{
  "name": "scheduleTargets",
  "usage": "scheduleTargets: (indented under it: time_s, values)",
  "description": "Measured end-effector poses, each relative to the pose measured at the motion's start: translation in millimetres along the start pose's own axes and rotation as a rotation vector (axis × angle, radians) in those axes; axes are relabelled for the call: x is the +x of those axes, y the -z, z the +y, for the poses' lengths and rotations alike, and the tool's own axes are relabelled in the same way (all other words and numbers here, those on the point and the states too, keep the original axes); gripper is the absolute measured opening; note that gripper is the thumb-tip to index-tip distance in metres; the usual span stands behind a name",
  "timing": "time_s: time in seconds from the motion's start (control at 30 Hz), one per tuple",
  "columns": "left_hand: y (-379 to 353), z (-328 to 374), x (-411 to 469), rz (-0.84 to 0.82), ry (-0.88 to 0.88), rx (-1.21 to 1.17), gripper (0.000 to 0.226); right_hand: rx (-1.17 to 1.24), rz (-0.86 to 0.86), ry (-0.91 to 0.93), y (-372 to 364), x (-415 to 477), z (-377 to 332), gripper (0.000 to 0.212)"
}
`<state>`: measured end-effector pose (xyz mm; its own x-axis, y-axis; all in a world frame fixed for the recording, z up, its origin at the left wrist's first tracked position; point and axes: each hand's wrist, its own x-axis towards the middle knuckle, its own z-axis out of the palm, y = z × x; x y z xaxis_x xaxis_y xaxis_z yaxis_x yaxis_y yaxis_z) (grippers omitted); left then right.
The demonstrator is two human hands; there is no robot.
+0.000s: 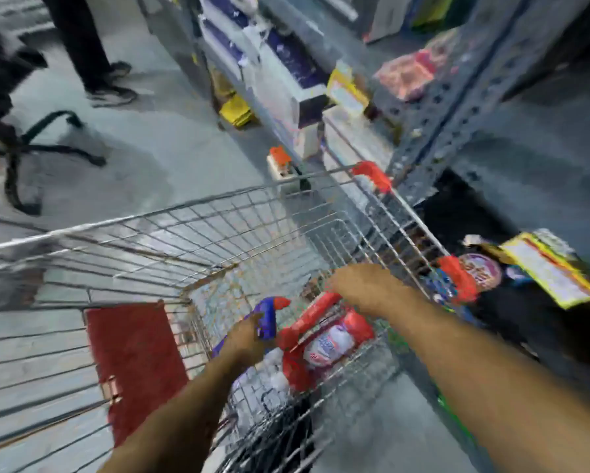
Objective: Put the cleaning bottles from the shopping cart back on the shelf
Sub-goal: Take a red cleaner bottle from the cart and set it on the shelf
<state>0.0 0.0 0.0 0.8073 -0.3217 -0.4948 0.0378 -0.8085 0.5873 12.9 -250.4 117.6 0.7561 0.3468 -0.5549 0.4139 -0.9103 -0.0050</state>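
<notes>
Both my arms reach down into a wire shopping cart (191, 213). My left hand (244, 337) is closed around a blue bottle with a red cap (269, 315). My right hand (365, 288) rests on a red bottle (315, 310) lying in the cart; the blur hides whether its fingers grip it. Another red bottle with a white label (331, 346) lies under it. The grey metal shelf (457, 107) stands to the right of the cart.
A red flap (133, 363) hangs on the cart's near side. Boxes and yellow packs (239, 110) fill the shelf rows ahead. A person's legs (82, 46) and an office chair base (24, 148) stand at far left. Price tags (553, 271) hang at right.
</notes>
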Motion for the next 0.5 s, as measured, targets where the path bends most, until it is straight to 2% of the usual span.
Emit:
scheduleTargets:
  time_s: [0.03, 0.13, 0.27, 0.33, 0.4, 0.5]
  values:
    - [-8, -7, 0, -0.062, -0.026, -0.009, 0.048, -0.038, -0.024, 0.022, -3, 17, -4, 0.031]
    - [-32, -21, 9, -0.041, 0.029, 0.023, 0.062, -0.099, -0.113, 0.106, -24, 71, -9, 0.029]
    - [-47, -16, 20, -0.179, 0.137, 0.071, 0.032, -0.172, -0.317, 0.133, -59, 108, -14, 0.027]
    - [-50, -14, 23, -0.161, 0.122, 0.126, 0.024, -0.155, -0.385, 0.142, -71, 116, -18, 0.021]
    - [-52, -16, 25, -0.140, 0.105, 0.135, 0.023, -0.142, -0.366, 0.171, -75, 118, -21, 0.016]
    - [-47, -23, 26, -0.152, 0.123, 0.035, 0.020, -0.168, -0.313, 0.190, -69, 110, -19, 0.025]
